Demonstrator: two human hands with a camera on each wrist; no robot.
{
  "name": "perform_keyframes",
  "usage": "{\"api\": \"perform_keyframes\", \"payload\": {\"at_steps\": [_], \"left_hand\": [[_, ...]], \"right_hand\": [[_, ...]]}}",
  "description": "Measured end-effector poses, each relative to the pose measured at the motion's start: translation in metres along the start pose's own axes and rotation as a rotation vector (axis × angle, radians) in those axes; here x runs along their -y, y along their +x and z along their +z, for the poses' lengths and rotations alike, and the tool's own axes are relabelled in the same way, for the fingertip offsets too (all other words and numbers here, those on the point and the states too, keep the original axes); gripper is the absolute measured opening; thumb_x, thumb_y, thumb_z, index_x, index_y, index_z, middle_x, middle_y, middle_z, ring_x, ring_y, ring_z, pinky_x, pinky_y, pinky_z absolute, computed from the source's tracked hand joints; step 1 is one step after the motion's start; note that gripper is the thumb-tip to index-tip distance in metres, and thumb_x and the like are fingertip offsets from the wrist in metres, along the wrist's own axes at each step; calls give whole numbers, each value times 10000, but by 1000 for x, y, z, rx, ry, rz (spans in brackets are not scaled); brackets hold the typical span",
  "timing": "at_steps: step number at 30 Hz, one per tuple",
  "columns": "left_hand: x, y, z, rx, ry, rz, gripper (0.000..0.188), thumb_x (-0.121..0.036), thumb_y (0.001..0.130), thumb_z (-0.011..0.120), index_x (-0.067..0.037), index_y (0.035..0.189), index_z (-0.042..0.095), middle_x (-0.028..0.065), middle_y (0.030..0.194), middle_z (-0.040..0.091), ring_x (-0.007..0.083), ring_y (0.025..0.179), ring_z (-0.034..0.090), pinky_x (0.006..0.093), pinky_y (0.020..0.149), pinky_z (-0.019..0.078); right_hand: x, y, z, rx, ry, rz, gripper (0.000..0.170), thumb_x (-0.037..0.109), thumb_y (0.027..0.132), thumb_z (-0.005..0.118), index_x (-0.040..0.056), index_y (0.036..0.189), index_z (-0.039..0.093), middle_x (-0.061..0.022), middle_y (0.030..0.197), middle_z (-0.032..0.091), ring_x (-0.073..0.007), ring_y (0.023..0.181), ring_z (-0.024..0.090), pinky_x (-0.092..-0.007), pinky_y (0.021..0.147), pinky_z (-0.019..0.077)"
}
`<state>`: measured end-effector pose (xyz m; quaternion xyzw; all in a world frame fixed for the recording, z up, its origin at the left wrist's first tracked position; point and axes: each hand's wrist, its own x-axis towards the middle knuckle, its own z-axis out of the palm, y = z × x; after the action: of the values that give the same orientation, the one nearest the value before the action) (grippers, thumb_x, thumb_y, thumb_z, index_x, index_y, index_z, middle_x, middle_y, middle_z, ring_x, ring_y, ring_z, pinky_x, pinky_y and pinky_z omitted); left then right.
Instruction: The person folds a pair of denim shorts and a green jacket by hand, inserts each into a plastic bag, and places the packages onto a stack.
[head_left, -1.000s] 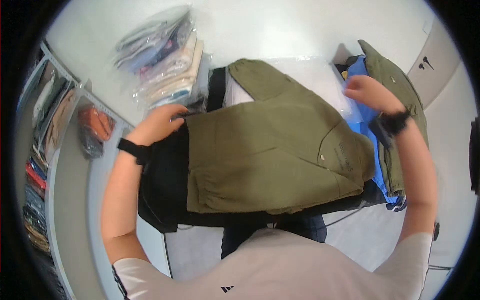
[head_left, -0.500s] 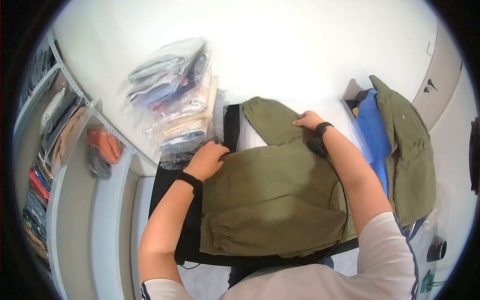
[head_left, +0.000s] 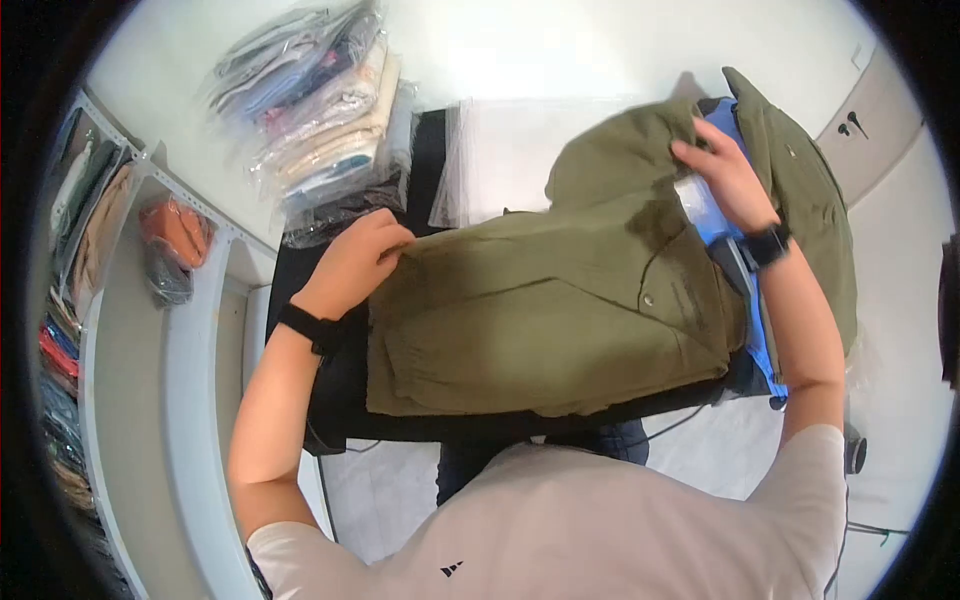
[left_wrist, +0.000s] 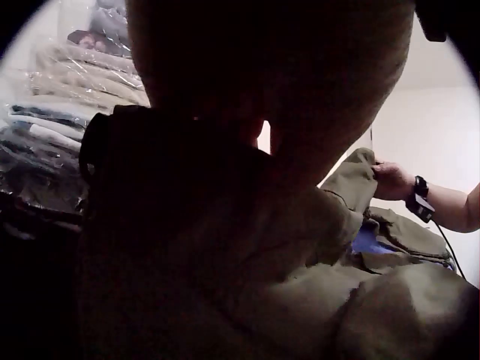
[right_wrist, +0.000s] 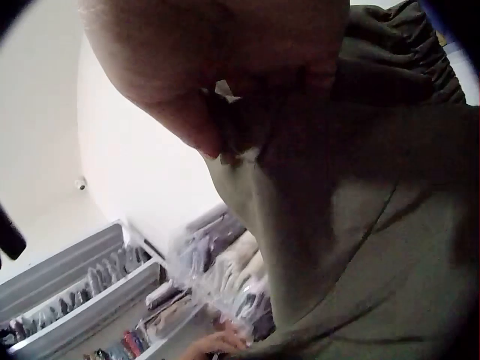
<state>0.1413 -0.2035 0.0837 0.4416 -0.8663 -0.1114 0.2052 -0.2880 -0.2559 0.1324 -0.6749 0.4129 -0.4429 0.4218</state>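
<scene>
An olive green jacket (head_left: 520, 340) lies flat on a black table, hem at the left, with one cuffed sleeve folded along its near side. At the far hem corner my left hand (head_left: 350, 260) pinches the cloth between thumb and fingers; the left wrist view shows this hand (left_wrist: 277, 67) in dark silhouette. My right hand (head_left: 728, 180) grips the jacket's other sleeve (head_left: 615, 165), raised and bent toward the right. Close up in the right wrist view, the fingers (right_wrist: 196, 127) pinch a fold of olive cloth, with a gathered cuff (right_wrist: 397, 45) beside them.
Behind the jacket lie clear plastic bags (head_left: 500, 150). A tall stack of bagged folded clothes (head_left: 330, 130) stands back left. Another olive jacket (head_left: 815, 210) with blue cloth (head_left: 722, 215) is heaped at the right. Shelves (head_left: 180, 350) of bagged garments line the left side.
My right hand has taken the far sleeve and swung it from the upper left over to the right. The left hand stays at the hem corner. The head view has shifted.
</scene>
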Motion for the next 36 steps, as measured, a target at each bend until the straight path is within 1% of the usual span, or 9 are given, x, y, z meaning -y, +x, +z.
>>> {"api": "perform_keyframes", "payload": {"at_steps": [5,7,11,13,16,22,25,27,36], "left_hand": [[-15,-31,6,324,-59,-21,182,-25,767,605,-25,947,633,116,874,557,294,883,563,358,760,474],[-24,-29,2,521,-54,-122,261,-81,791,637,-25,1046,624,123,967,581,290,951,565,355,817,468],[-71,-2,-1,144,-66,174,343,-73,807,605,-49,1147,575,147,1081,560,312,1033,538,374,886,447],[-109,18,-1,78,-76,289,514,-25,806,587,-76,1303,467,162,1297,455,320,1207,441,373,1024,362],[-151,47,21,17,-88,464,638,82,732,535,-88,1340,439,171,1390,377,340,1292,359,406,1067,306],[-177,74,58,418,-103,609,816,146,595,441,-136,1360,427,195,1483,231,385,1373,220,452,1102,218],[-169,75,78,410,-123,586,659,112,634,490,-115,1252,487,193,1476,242,406,1356,237,463,1073,273],[-160,76,82,382,-80,576,585,96,654,516,-100,1204,506,190,1465,266,409,1348,250,469,1062,289],[-149,85,110,527,-226,430,603,-55,760,631,-120,1321,419,234,1418,312,400,1336,272,465,1070,289]], "right_hand": [[31,-99,25,253,-464,-58,363,92,828,659,8,1167,559,-113,1122,615,-192,1076,548,-313,937,414],[23,-122,37,383,-641,-234,306,132,775,697,15,1036,587,-167,923,585,-349,909,558,-398,819,454],[27,-149,53,736,-1164,110,455,196,708,727,76,1128,602,-158,1140,563,-330,1063,525,-426,891,400],[15,-157,60,567,-1248,-253,430,192,669,707,86,1081,640,-120,1165,569,-281,1097,516,-413,853,384],[22,-151,75,370,-1276,-669,278,185,641,634,107,903,684,-39,934,634,-200,1003,541,-398,920,363],[17,-151,79,819,-1419,-526,283,167,640,609,83,899,686,-60,887,644,-218,1043,537,-378,976,356],[19,-150,70,629,-933,-614,251,112,651,601,60,885,677,-84,806,640,-249,969,571,-379,921,406],[33,-141,51,868,-654,-285,235,72,685,577,32,901,659,-126,827,640,-288,928,598,-386,833,460],[-74,-66,-59,195,-819,107,374,44,786,591,93,1155,563,-71,770,635,-163,628,569,-287,582,458]]}}
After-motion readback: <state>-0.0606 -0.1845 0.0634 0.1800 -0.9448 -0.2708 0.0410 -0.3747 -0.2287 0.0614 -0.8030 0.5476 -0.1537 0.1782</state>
